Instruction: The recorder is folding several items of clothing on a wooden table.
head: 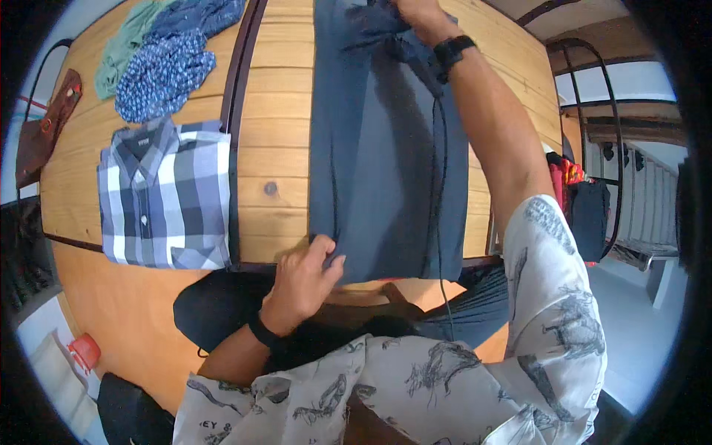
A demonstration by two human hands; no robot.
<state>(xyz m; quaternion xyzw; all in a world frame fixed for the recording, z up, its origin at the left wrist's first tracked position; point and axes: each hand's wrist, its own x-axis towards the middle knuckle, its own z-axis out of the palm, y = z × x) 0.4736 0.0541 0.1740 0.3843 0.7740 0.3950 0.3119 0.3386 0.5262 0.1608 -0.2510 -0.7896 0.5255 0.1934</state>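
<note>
A long dark grey-blue cloth garment [384, 167] lies lengthwise on the slatted wooden table, its near end reaching over the front edge. Thumb and fingers of my left hand [303, 281] pinch its near left corner. At the far end, my right hand [425, 19] rests among bunched, creased fabric; the top of the picture cuts off its fingers, so its grip is unclear. A thin black cord [442, 222] runs down over the cloth towards my lap. To the left of the garment lies a folded checked button-up shirt [161, 194].
Crumpled clothes lie at the far left: a blue patterned one [161, 75] and a green one [119, 58]. A brown leather-like item [53, 128] hangs at the table's left edge. Dark and colourful cloths [584, 206] are by a black metal frame [614, 122] on the right.
</note>
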